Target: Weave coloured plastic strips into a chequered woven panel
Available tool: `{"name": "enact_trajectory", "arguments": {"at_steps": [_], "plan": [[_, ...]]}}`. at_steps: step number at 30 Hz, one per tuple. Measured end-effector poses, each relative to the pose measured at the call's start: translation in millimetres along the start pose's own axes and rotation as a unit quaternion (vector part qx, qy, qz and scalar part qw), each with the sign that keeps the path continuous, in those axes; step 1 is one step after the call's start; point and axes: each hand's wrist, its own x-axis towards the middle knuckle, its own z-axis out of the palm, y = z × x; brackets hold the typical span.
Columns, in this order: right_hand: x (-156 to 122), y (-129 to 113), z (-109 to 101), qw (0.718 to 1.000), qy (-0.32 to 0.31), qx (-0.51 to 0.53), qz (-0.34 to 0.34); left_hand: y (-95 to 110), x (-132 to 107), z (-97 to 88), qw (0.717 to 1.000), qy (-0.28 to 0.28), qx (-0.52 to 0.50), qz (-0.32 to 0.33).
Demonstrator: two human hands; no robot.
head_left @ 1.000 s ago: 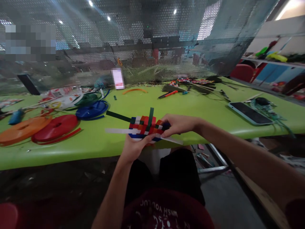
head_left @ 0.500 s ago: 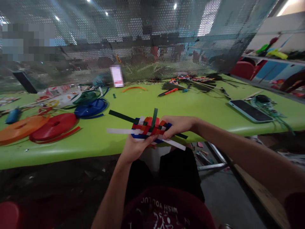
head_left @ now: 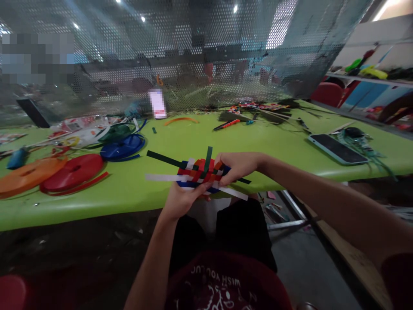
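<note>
Weave (head_left: 199, 171), held by the table's (head_left: 274, 146) six o'clock edge: the left hand (head_left: 180, 200) grips its seven o'clock side, thumb on top; the right hand (head_left: 235, 167) pinches its three o'clock side. Firm left pressure probably serves best, with only gentle tugs from the right (slack would likely loosen the corners), the white strip (head_left: 234, 193) at four o'clock lying flat, untwisted.

This looks like a craft workshop: on a long, glossy lime-green work table (head_left: 180, 140) lie flat round coils of orange (head_left: 37, 178), red (head_left: 82, 175) and blue strip (head_left: 122, 148), near a multicoloured piece of interlaced flat strips (head_left: 201, 170). A grey perforated metal screen (head_left: 193, 51) backs the table, and small offcuts (head_left: 274, 211) litter the floor beneath.
</note>
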Motion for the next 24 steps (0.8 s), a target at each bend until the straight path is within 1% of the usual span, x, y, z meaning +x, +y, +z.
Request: {"name": "enact_trajectory", "arguments": {"at_steps": [4, 6, 10, 13, 16, 18, 21, 24], "plan": [[0.7, -4.8, -3.9, 1.000, -0.021, -0.005, 0.004, 0.6, 0.2, -0.6, 1.000, -0.004, -0.001, 0.004], [0.6, -6.0, -5.2, 1.000, -0.030, 0.001, 0.008, 1.3, 0.3, -1.1, 1.000, 0.004, 0.007, 0.006], [-1.5, -5.4, -5.7, 0.999, -0.007, 0.026, 0.019, 3.3, 0.9, -0.4, 0.999, 0.021, 0.031, 0.019], [-3.6, -4.6, -6.0, 0.999, 0.000, 0.047, 0.025, 5.2, 1.2, 1.8, 0.999, 0.020, 0.024, 0.025], [-4.6, -4.4, -7.0, 0.999, 0.009, 0.042, 0.034, 6.6, 0.6, 3.7, 0.999, 0.039, 0.013, 0.027], [-4.5, -4.6, -7.1, 0.999, 0.002, 0.034, 0.040, 7.0, 0.3, 3.9, 0.999, 0.047, 0.012, 0.022], [-3.3, -4.6, -5.6, 0.998, -0.024, 0.047, 0.036, 7.5, 0.5, 2.1, 0.999, 0.037, 0.016, 0.015], [-2.0, -3.2, -3.8, 0.997, -0.023, 0.055, 0.040, 7.8, 0.8, -0.3, 0.999, 0.034, 0.021, 0.006]]}}
